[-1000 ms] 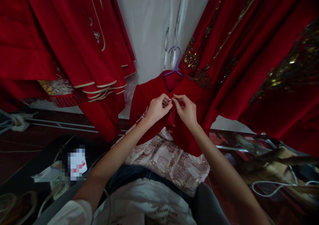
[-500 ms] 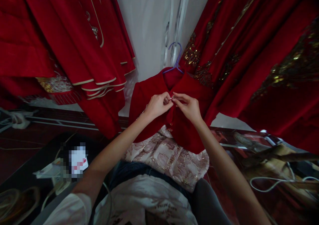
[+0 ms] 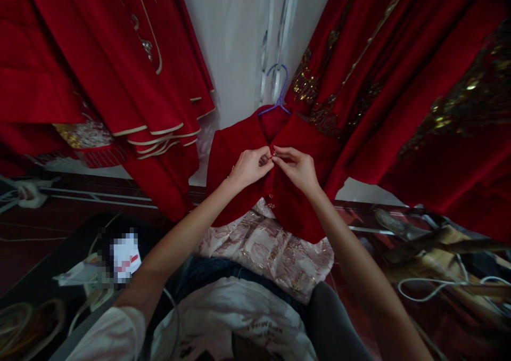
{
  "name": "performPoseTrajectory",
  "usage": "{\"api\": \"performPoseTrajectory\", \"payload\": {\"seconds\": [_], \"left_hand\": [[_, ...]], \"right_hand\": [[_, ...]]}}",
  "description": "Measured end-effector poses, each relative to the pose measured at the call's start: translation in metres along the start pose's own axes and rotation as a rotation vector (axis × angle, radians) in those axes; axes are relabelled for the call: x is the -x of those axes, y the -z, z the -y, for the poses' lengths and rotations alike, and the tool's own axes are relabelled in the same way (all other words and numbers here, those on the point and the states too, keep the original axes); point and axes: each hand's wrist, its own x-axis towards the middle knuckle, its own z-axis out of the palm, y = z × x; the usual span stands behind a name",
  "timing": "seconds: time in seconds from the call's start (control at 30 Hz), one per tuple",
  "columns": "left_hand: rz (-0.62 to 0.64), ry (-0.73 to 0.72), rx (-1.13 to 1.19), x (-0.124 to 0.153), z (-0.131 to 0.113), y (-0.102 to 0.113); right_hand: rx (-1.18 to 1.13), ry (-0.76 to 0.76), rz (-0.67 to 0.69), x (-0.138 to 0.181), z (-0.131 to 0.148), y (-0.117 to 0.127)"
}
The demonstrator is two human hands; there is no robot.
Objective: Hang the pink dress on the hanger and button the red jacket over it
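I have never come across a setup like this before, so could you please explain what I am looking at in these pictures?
Certainly. There is no machine here: a person works with two bare hands, seen from a camera worn on the head, looking forward and down. The left hand and right hand meet at the front opening of a red garment, fingertips pinching there; the detail between them is too small to identify. A purple hanger sits in its collar. Pinkish patterned cloth shows below it, and more red clothes hang on both sides.
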Motion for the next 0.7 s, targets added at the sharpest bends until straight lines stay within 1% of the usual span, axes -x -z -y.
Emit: {"api": "performPoseTrajectory", "payload": {"seconds": [0.13,0.23,0.3,0.4,0.47,0.53,0.57,0.63,0.7], "left_hand": [[0.012,-0.001,0.019,-0.001,0.002,-0.005],[-0.047,0.067,0.116,0.001,0.003,-0.016],[-0.091,0.164,0.31,0.006,0.005,-0.025],[-0.114,0.334,0.673,0.017,0.007,-0.038],[-0.13,0.415,0.797,0.025,0.01,-0.044],[-0.145,0.483,0.858,0.032,0.012,-0.047],[-0.148,0.517,0.89,0.036,0.013,-0.048],[-0.154,0.572,0.961,0.04,0.013,-0.049],[-0.168,0.585,1.016,0.043,0.013,-0.049]], "right_hand": [[-0.024,0.001,0.012,0.0,-0.001,-0.003],[-0.066,-0.013,0.002,0.004,-0.002,-0.01],[-0.12,-0.008,0.01,0.013,-0.003,-0.015],[-0.143,-0.012,0.082,0.032,-0.009,-0.017],[-0.071,-0.057,0.135,0.043,-0.017,-0.009],[0.018,-0.157,0.157,0.049,-0.024,0.005],[0.051,-0.21,0.139,0.049,-0.026,0.013],[0.057,-0.281,0.042,0.048,-0.022,0.03],[-0.026,-0.3,-0.06,0.045,-0.008,0.043]]}}
